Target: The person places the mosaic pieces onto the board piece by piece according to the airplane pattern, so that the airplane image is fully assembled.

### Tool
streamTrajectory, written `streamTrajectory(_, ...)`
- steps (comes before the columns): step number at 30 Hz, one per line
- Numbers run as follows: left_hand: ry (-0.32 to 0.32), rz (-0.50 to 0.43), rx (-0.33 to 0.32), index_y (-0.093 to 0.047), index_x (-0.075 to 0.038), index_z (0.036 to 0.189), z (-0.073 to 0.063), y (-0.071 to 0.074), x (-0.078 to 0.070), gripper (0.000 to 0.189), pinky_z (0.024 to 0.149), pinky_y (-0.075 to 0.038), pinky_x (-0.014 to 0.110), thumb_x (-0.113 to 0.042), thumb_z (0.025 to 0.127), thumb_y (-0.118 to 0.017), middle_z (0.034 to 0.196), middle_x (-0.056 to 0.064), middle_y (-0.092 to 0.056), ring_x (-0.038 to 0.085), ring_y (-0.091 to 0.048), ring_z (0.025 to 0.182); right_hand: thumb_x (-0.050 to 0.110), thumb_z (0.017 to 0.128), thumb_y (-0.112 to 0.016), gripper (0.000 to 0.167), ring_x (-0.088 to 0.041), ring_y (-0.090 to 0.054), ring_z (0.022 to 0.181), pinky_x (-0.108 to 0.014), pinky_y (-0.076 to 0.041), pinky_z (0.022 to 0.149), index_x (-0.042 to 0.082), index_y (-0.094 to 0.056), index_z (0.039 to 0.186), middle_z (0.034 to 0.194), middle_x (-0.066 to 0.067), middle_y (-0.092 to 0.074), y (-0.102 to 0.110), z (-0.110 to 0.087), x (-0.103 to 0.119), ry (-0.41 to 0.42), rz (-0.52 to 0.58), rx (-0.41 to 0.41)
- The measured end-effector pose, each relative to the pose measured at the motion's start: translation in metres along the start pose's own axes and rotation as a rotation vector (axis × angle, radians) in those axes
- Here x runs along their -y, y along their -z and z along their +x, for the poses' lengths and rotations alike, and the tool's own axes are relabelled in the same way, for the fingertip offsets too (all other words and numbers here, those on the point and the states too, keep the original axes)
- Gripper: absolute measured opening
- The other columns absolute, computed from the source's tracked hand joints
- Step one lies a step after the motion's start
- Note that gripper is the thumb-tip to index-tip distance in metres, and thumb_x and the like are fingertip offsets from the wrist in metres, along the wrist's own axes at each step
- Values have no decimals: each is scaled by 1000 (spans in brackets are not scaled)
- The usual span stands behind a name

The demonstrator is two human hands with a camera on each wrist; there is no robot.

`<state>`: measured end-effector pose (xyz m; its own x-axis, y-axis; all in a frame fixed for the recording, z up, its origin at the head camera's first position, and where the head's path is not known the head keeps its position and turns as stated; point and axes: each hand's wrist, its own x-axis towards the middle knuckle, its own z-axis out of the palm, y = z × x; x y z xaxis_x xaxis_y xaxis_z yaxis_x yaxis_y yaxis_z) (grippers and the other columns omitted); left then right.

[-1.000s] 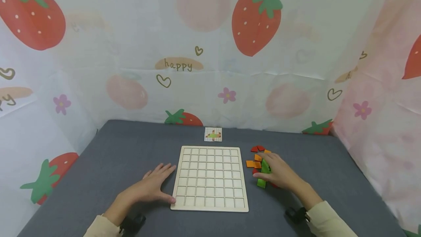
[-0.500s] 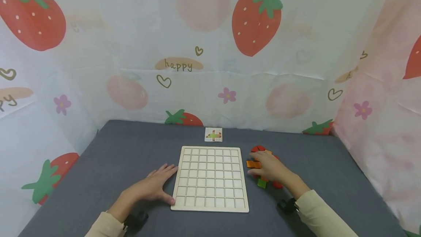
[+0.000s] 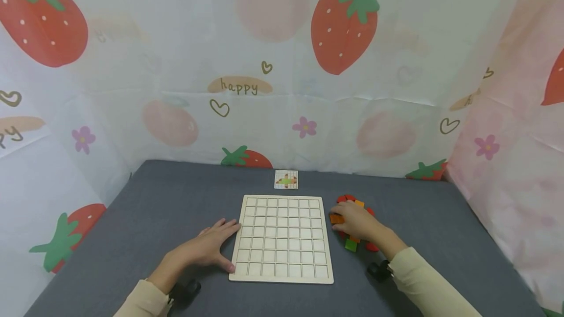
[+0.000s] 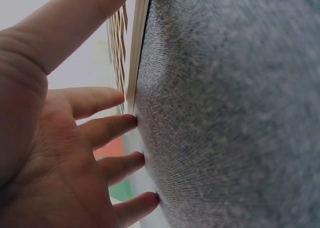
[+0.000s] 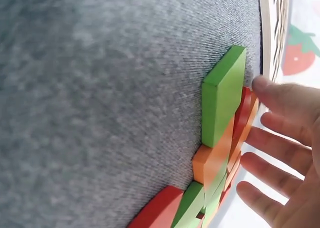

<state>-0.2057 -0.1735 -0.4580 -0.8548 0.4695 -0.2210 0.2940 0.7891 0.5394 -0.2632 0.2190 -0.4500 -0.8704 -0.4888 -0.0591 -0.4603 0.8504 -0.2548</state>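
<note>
near the middle of the grey cloth-covered counter (image 3: 194, 194), well in from its left and right edges: a pale wooden board (image 3: 282, 236) marked with square compartments. lies flat, far side roughly in line with the counter's back edge.

at the board's left side, the left hand (image 3: 204, 247). spreads wide, fingers loose and apart; sets the thumb at the board's near left corner and the index fingertip at the left rim, other fingertips down by the cloth.

between the board and the counter's right edge, a close cluster of flat pieces: an orange piece (image 3: 337, 219) nearest the board, red pieces (image 3: 346, 198) toward the counter's back edge, a green piece (image 3: 351, 245) at the near end, another red piece (image 3: 372, 247) just right of that.

over the cluster, the right hand (image 3: 359, 221). hangs with fingers relaxed, slightly bent and apart, thumb and index to either side of the orange piece; cannot tell whether touching. hides part of the cluster from the head view.

by the counter's back edge, just beyond the board, a small card (image 3: 286, 179) printed with a colored shape on a grid. past that edge, a white curtain (image 3: 282, 53) with strawberries.
</note>
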Motion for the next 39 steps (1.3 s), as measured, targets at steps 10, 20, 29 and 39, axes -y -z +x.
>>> streamTrajectory(10,-20,-15,9,-38,-1,148,1,-1,-3,103,111,-17,70,-35,64,-88,156,19,-34,44,-19,148,3,84,-71,24,-26,-56,98,-41,-52,85,1,-72,108,105,-11,-66,-1,3,1,25,-38,-21)
streamTrajectory(20,5,-2,22,-37,-1,149,5,-4,-6,105,113,-17,68,-34,63,-88,157,18,-34,44,-19,148,7,86,-71,22,-22,-58,94,-38,-52,82,2,-73,107,103,-9,-65,-2,3,-2,18,16,-31)
streamTrajectory(29,21,14,27,-37,1,148,2,-1,-8,104,113,-18,68,-30,63,-89,157,19,-32,44,-19,148,6,86,-71,22,-16,-57,82,-28,-51,71,1,-72,107,97,-7,-63,-1,0,5,61,89,-58)
streamTrajectory(39,20,10,27,-37,0,148,3,-1,-7,105,113,-16,68,-32,62,-88,157,19,-32,44,-19,148,9,85,-73,25,-13,-57,81,-22,-49,67,1,-73,109,95,-4,-63,-1,-4,21,63,118,-51)
